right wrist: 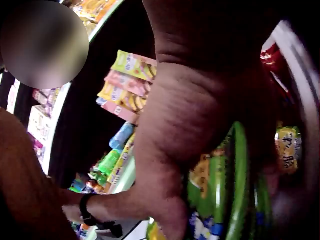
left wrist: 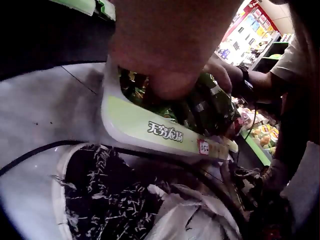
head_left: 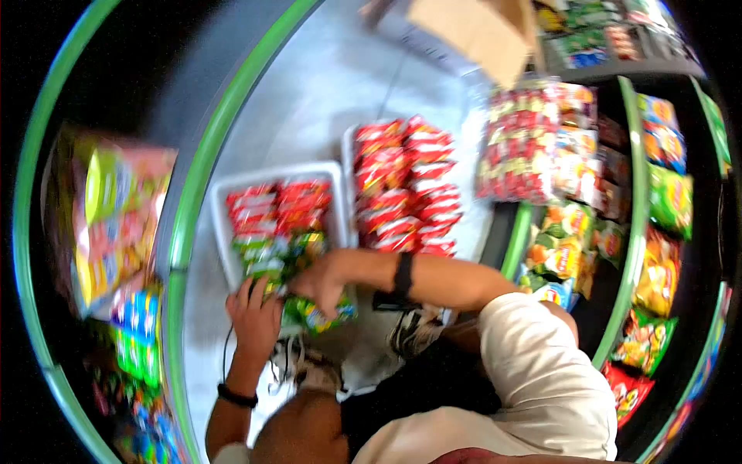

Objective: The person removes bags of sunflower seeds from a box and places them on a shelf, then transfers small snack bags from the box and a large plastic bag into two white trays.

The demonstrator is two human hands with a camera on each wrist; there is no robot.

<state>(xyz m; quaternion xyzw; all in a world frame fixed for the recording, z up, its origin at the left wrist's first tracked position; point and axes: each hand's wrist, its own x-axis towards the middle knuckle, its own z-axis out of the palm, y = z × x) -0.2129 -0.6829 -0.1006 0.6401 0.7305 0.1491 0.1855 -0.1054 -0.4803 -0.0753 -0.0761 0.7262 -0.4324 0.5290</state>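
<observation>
Right hand (head_left: 323, 280): fingers curled over a bundle of green packets (head_left: 313, 313), gripped from above, a black watch worn at the wrist. Left hand (head_left: 253, 313): closed on the same bundle from its 9 o'clock side, a black band worn on the wrist; the fingertips are hidden in the left wrist view. The bundle is pressed between both hands, apparently so that the slippery packets are kept together. Location of packets: lifted at the near edge of a white tray (head_left: 220, 185), in which more green packets are laid at the near end and red ones at the far end. Second tray (head_left: 349, 147): set just beside the first at 2 o'clock, stacked with red packets (head_left: 406, 185). Both trays are stood on the grey floor (head_left: 325, 85), probably so that they are within reach of a crouched person. Shelves of crisp bags (head_left: 665, 193): at 3 o'clock. Hanging packets (head_left: 116, 216): at 9 o'clock. Cardboard box (head_left: 471, 27): at 12 o'clock.
</observation>
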